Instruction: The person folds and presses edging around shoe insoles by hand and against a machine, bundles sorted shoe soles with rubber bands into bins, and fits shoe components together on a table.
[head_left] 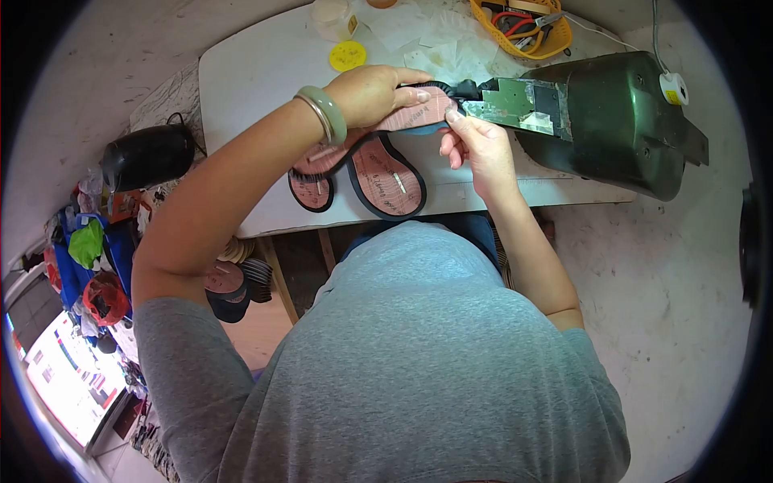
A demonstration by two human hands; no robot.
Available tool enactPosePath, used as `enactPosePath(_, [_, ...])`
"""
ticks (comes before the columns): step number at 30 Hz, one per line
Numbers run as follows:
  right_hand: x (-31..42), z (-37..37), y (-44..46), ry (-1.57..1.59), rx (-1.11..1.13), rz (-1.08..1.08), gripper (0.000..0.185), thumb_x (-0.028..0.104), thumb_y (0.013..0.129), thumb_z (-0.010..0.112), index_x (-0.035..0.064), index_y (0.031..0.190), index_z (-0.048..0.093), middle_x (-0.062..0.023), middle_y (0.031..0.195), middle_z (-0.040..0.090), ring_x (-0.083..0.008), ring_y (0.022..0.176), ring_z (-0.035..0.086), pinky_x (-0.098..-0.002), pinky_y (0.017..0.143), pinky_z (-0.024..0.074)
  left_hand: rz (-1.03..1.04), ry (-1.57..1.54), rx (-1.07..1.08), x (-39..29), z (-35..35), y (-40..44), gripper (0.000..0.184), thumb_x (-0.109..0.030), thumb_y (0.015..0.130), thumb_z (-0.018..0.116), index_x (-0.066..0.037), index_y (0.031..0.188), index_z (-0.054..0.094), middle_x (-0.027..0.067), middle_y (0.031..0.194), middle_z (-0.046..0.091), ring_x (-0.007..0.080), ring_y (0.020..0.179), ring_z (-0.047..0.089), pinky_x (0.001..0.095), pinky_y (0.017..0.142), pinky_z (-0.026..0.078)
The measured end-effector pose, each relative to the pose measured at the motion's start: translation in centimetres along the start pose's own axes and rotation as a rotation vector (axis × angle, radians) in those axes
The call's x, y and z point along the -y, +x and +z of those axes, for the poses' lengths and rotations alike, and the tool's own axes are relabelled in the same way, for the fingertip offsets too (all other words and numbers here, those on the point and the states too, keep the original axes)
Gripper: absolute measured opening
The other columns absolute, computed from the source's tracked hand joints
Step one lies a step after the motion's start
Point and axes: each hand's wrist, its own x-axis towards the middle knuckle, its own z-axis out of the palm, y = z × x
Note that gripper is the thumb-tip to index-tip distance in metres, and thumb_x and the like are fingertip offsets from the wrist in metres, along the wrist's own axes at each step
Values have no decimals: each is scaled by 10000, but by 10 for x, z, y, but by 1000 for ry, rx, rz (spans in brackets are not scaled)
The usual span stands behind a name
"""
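A pink insole (419, 113) with dark edging and handwriting on it lies between my hands, at the end of a green machine's flat arm (515, 105). My left hand (372, 92), with bangles at the wrist, grips the insole from above, thumb on its pink face and fingers at the far edge. With thumb and forefinger, my right hand (477, 143) pinches the insole's near right end, its other fingers curled. Another pink insole (386, 179) with black edging lies flat on the table below, a pale strip at its middle. The insole's left part is partly hidden by my left forearm.
The machine's dark green body (620, 121) stands at the right of the white table (250, 72). At the back are a yellow basket (531, 50) of tools, a yellow lid (348, 56) and a tub (332, 20). A black object (149, 157) sits left; stacked insoles (229, 286) are below.
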Motion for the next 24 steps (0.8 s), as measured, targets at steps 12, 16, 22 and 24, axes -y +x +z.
enactPosePath(12, [-23, 19, -50, 55, 149, 2, 264, 223, 973, 558, -12, 1026, 665, -66, 851, 663, -116, 688, 596, -204, 659, 475, -28, -126, -254, -4, 36, -14, 490, -325, 945, 595, -43, 1340, 534, 54, 782, 663, 121, 612, 543, 262, 571, 445])
enactPosePath(16, [-24, 19, -84, -50, 127, 2, 254, 185, 954, 574, -7, 1111, 626, -49, 905, 654, -99, 796, 581, -199, 735, 455, -120, -146, -233, -18, 35, -16, 531, -345, 934, 607, -38, 1356, 509, 42, 728, 649, 124, 590, 549, 262, 555, 442])
enactPosePath(22, [-25, 0, -94, 92, 11, 31, 260, 127, 926, 591, 0, 1153, 601, -31, 913, 642, -86, 802, 554, -191, 751, 435, -178, -183, -240, -22, 36, -8, 593, -388, 921, 619, -2, 1351, 483, 35, 654, 619, 130, 561, 557, 258, 523, 438])
enactPosePath(24, [-27, -8, -87, 172, -21, 14, 264, 106, 916, 595, -2, 1157, 597, -25, 904, 634, -81, 778, 544, -190, 741, 432, -164, -149, -274, -18, 36, -2, 612, -402, 919, 619, 18, 1341, 477, 38, 638, 612, 132, 550, 560, 255, 514, 438])
